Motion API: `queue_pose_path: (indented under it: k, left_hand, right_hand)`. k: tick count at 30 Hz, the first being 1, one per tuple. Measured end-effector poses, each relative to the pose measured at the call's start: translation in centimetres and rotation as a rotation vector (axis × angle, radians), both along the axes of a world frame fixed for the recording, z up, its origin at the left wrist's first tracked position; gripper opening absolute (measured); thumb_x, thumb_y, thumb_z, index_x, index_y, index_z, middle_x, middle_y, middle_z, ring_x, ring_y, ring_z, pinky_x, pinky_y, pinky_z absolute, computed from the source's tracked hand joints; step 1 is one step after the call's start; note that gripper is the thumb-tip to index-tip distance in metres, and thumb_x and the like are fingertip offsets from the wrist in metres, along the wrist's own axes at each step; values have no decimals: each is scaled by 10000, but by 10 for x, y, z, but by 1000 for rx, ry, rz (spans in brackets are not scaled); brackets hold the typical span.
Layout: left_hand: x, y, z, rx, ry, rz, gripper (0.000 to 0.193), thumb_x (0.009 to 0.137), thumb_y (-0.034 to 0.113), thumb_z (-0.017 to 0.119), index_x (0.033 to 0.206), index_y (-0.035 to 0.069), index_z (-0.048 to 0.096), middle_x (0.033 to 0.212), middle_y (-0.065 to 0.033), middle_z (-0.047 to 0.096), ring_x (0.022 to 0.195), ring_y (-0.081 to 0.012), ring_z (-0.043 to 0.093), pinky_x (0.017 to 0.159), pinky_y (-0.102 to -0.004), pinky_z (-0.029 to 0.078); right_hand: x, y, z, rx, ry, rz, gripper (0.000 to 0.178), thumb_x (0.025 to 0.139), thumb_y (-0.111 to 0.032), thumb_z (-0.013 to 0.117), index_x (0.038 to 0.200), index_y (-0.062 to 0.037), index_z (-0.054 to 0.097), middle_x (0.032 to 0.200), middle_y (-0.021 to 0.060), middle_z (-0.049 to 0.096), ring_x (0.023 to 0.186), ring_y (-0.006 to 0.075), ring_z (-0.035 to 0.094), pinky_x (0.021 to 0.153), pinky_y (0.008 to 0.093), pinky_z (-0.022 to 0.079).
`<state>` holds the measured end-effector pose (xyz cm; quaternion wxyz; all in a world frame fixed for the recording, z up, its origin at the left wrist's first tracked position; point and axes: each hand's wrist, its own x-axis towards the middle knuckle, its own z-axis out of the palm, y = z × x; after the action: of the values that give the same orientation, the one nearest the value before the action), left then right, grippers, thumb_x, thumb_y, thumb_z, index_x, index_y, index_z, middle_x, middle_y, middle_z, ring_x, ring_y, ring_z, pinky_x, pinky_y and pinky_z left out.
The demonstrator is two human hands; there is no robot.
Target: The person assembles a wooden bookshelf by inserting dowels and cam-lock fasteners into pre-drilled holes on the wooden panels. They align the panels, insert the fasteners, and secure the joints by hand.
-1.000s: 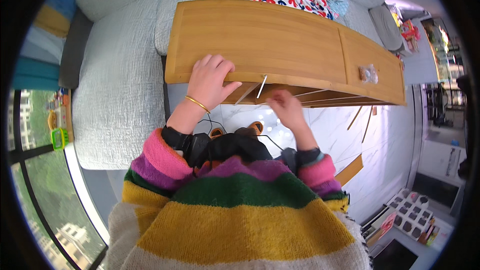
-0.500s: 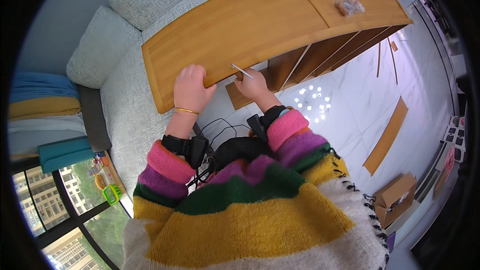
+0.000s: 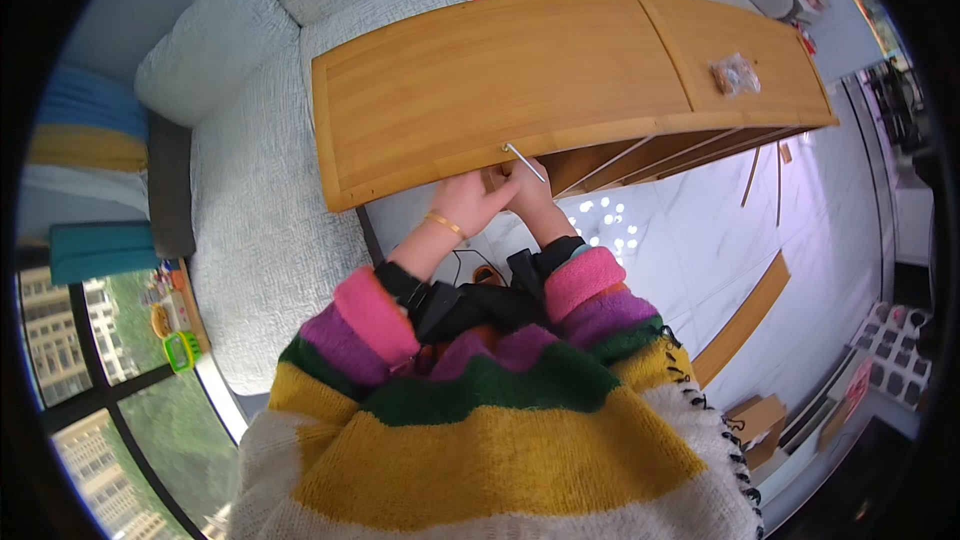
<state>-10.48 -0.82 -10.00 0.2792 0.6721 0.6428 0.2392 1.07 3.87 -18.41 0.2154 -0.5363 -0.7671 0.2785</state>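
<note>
A wooden shelf unit [image 3: 480, 70] lies on its side in front of me. A thin silver hex key [image 3: 526, 163] has its bent end at the near edge of the top panel, and its long arm slants over my right hand [image 3: 530, 192]. That hand is closed just under the edge, around the end of a brown wooden board [image 3: 492, 179]. My left hand [image 3: 470, 202] reaches across to the same spot, closed, its fingers against the board and touching the right hand. The fingertips of both hands are partly hidden below the panel edge.
A clear plastic bag of small parts [image 3: 735, 75] rests on the unit's top right. A grey sofa [image 3: 240, 170] stands behind and to the left. Loose wooden slats [image 3: 745, 320] and a cardboard box [image 3: 757, 428] lie on the tiled floor at right.
My left hand has left the panel's top edge and moved right and down to join my right hand. The view has shifted, and the hex key remains at the edge.
</note>
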Motion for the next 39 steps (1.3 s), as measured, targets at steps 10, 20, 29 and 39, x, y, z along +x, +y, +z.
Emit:
queue_pose_path:
  k: [10, 20, 29, 39]
  left_hand:
    - [47, 22, -50, 326, 104, 353, 222, 772, 255, 576, 840, 58, 652, 754, -135, 640, 695, -340, 606, 625, -430, 498]
    - [51, 21, -56, 359, 92, 370, 169, 763, 252, 598, 766, 95, 660, 752, -118, 644, 672, -327, 608, 581, -432, 492]
    - [62, 21, -41, 271, -85, 521, 197, 712, 241, 625, 853, 104, 636, 813, -120, 642, 749, -336, 604, 629, -419, 482]
    - [73, 23, -39, 279, -74, 662, 197, 682, 225, 634, 841, 109, 645, 812, -99, 631, 777, -296, 606, 610, -413, 495]
  right_hand:
    - [41, -12, 39, -96, -155, 287, 217, 750, -224, 608, 895, -70, 654, 789, 170, 644, 760, 342, 620, 664, 413, 499]
    - [68, 3, 205, 481, -196, 764, 296, 697, -43, 619, 993, -40, 632, 875, 68, 630, 707, 226, 625, 620, 310, 507]
    - [50, 38, 219, 643, -486, 1275, 183, 702, -76, 593, 872, -25, 637, 986, 93, 611, 807, 231, 620, 654, 313, 512]
    - [28, 58, 230, 745, -668, 1530, 189, 746, -100, 601, 916, -29, 640, 1010, 127, 611, 854, 230, 620, 652, 321, 509]
